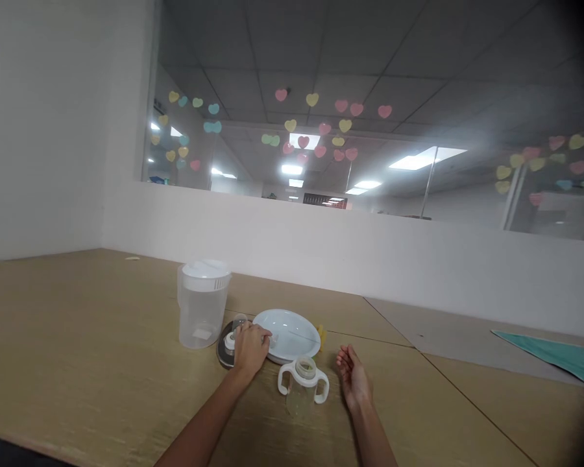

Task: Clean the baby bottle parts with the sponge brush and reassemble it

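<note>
Right side's free: your right hand [355,379] has bare surface [442,402] out to the green cloth [559,357]. Leftward, the two-handled bottle [302,386] blocks you. Your left hand [252,344] is tight: pitcher [202,318] and dark dish [222,353] left, plate [292,324] right. Wide room left of pitcher.

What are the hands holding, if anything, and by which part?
The right hand, beside the two-handled bottle, holds nothing that I can see. The left hand is by the plate; whether it grips something small, I can't tell.
</note>
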